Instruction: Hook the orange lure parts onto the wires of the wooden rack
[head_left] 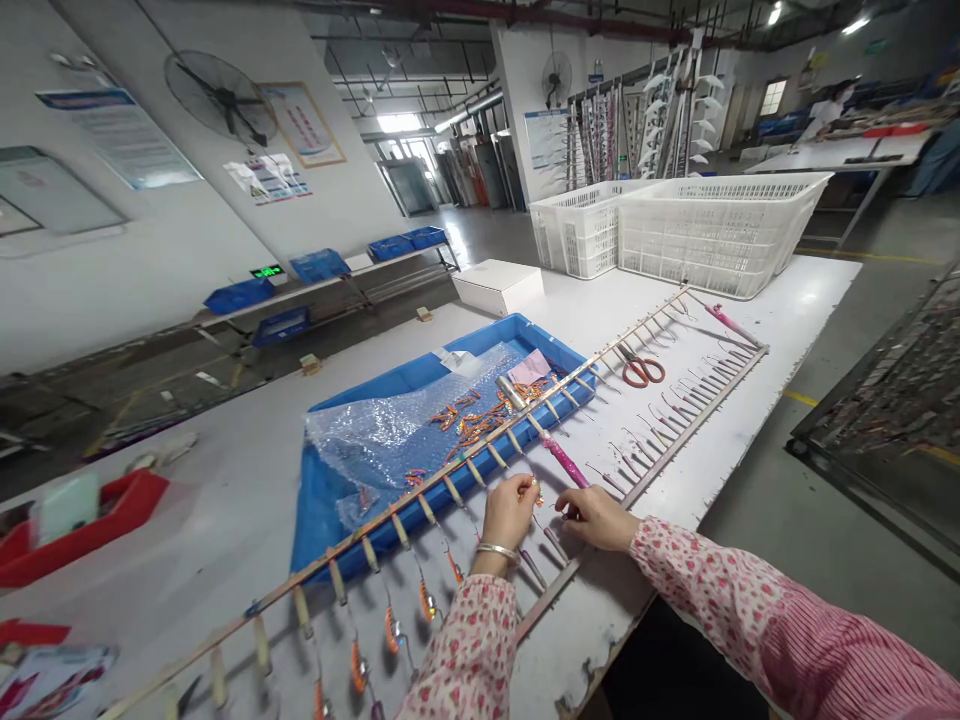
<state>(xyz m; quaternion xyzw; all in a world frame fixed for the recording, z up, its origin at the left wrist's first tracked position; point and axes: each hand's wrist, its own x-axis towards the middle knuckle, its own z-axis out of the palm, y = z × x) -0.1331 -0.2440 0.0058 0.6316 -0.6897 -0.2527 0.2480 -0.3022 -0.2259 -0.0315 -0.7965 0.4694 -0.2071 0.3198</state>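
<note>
My left hand [510, 508] is closed in a pinch on a small orange lure at the long metal rack [570, 378] that lies across the table. My right hand [596, 515] sits just beside it, fingers curled on a thin hook or wire of the rack that I cannot make out well. Several orange lures [390, 630] hang from the rack's pegs to the left. A pink-handled tool [564, 460] lies on the rack just above my hands. More orange lures [480, 420] lie on bubble wrap in a blue tray [322, 510] behind the rack.
Red-handled scissors [640, 368] lie under the rack's right part. Two white baskets [712, 225] and a white box [499, 283] stand at the table's far end. A red tray [82, 535] sits at the left. The table edge runs close on my right.
</note>
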